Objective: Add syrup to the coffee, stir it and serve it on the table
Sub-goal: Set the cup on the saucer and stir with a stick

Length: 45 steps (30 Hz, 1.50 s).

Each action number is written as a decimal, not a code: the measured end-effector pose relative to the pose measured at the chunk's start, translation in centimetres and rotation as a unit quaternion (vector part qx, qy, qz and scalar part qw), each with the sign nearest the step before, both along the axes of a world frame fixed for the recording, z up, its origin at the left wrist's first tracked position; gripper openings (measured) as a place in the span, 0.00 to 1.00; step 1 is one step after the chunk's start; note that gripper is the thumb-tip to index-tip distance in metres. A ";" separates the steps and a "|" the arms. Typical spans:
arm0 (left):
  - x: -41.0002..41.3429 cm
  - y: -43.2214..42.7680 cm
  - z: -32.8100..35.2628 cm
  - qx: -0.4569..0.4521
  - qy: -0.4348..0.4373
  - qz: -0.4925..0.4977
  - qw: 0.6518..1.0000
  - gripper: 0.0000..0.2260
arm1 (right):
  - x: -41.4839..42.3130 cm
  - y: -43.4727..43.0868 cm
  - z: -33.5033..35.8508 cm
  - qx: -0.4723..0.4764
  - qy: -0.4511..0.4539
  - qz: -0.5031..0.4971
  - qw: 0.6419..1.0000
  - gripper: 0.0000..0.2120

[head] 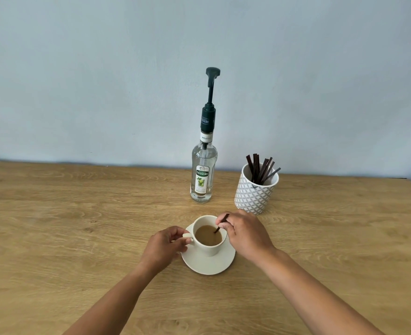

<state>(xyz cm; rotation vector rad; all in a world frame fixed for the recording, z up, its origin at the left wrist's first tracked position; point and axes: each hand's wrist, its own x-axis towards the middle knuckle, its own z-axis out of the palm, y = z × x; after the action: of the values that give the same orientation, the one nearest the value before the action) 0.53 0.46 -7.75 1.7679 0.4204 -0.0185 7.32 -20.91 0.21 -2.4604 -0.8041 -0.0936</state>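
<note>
I am pinching a dark stirrer (221,224) between the thumb and fingertips of my right hand (246,234), and its lower tip is dipping into the milky coffee (208,235) on the right side of the cup (208,238). The stick's long axis is leaning up and to the right, away from me, so its top end is poking out just past my fingers while the wet end is sitting toward the middle of the drink. My left hand (164,245) is closing on the cup's handle (187,236), which is pointing left, and is steadying the cup on its saucer (209,264) in the middle of the wooden table (78,226). The syrup bottle (203,175) with its pump is standing upright behind the cup, apart from both hands, and the patterned pot of spare stirrers (256,189) is sitting just beyond my right hand. I judge that I am stirring, with serving to come; the stick should circle inside the rim.
</note>
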 end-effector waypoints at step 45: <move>0.1 0.0 0.6 0.025 0.015 -0.010 1.000 0.03 | -0.9 -0.6 -0.8 -0.002 -0.009 0.007 1.000 0.06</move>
<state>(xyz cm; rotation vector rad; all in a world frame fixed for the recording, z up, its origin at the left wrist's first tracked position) 0.60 0.47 -7.11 1.8237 0.4270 -0.0493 6.39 -21.54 -0.55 -2.4610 -0.8298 -0.1087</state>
